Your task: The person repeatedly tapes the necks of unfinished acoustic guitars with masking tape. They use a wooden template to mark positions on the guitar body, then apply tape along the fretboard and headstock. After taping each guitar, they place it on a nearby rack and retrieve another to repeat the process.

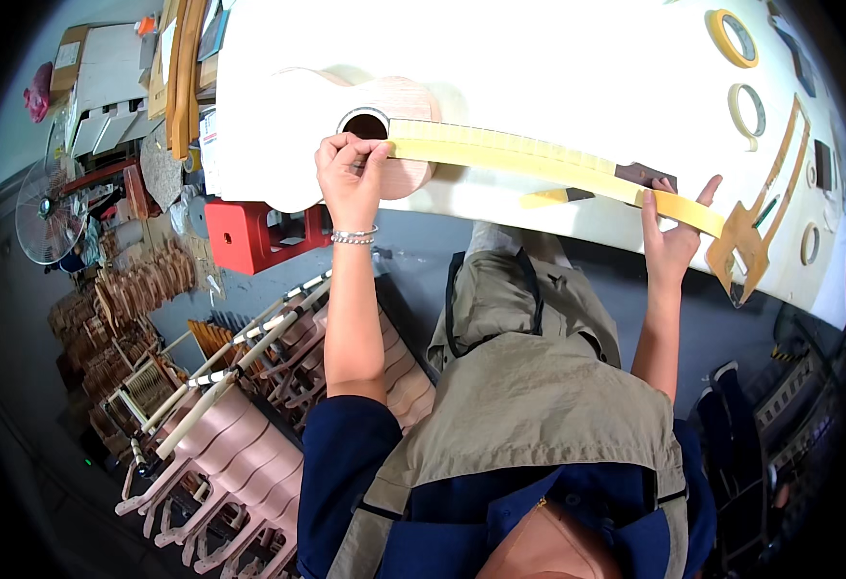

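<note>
An unfinished pale wooden ukulele [409, 101] lies on the white bench top [539, 58], its body to the left and its dark headstock [647, 176] to the right. A long strip of yellow tape [510, 157] runs along the near side of its neck. With thumb and fingers closed, my left hand [351, 179] pinches the strip's left end beside the sound hole [365, 124]. Near the headstock, my right hand [672, 241] grips the tape's other end, its thumb against the near face and one finger sticking out beyond. Some of its fingers are hidden behind the tape.
Tape rolls [748, 111] and a flat wooden template [736, 241] lie at the bench's right. A yellow-and-black tool [556, 197] rests by the near edge. Below stand a red stool [235, 236] and racks of ukulele bodies [240, 434]; a fan [49, 207] is far left.
</note>
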{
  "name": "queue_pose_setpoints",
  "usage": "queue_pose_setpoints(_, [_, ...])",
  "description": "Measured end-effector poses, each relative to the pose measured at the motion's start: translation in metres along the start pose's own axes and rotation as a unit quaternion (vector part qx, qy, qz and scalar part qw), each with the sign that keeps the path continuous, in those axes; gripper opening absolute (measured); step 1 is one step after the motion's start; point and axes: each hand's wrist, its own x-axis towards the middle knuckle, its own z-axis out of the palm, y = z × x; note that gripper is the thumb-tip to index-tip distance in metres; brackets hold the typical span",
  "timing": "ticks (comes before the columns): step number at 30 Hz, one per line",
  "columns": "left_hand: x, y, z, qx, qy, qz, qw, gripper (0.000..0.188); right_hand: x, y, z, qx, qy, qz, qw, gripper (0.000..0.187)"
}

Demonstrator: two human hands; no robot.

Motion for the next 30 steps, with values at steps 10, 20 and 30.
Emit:
queue_pose_setpoints(10, [0.004, 0.01, -0.002, 0.092, 0.073, 0.016, 0.993, 0.034, -0.002, 0.0, 0.003, 0.028, 0.0, 0.016, 0.999, 0.093])
queue_pose_setpoints(20, [-0.036, 0.008, 0.001, 0.238, -0.063, 0.155, 0.957, 0.059, -0.001, -0.002, 0.009, 0.041, 0.023, 0.036, 0.998, 0.092])
queue_pose_setpoints(30, [0.007, -0.01, -0.007, 0.082, -0.019, -0.032, 0.996, 0.015, -0.003, 0.001, 0.008, 0.06, 0.032, 0.045, 0.997, 0.092])
